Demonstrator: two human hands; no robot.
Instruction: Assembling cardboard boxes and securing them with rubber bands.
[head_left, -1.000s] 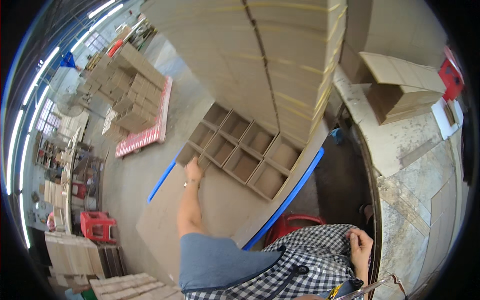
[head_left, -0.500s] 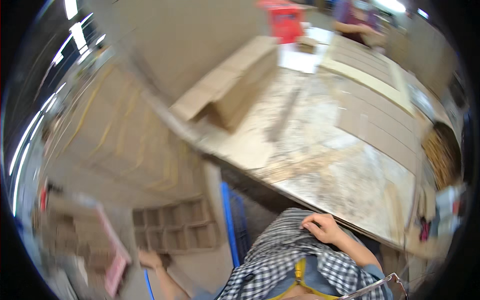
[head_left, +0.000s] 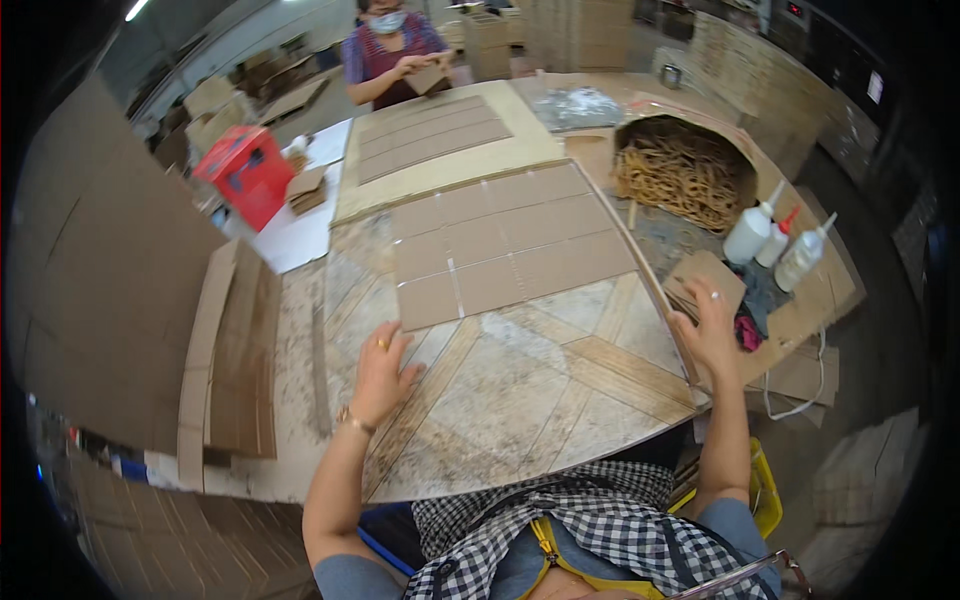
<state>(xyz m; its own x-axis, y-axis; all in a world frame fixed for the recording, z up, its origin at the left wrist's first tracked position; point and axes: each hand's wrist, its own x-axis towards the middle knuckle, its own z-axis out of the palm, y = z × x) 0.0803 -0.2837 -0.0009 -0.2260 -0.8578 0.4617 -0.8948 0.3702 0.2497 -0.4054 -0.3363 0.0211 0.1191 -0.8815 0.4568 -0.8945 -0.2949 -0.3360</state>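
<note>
A flat brown cardboard sheet, creased and marked with pale glue lines, lies on the worktable. Beside its near left corner is my left hand, fingers apart and holding nothing; whether a fingertip touches the corner I cannot tell. Over at the right, my right hand reaches with spread fingers to the near edge of a small stack of cardboard pieces. Its fingertips overlap the stack, with no grip visible.
White glue bottles stand behind the stack, near a container of tan rubber bands. A long cardboard box and a red box are on the left. Across the table a co-worker holds a cardboard piece.
My view has swung from the left side round to face the table. My left hand has come up from the divided cardboard box onto the table; my right hand has moved from my lap to the cardboard stack.
</note>
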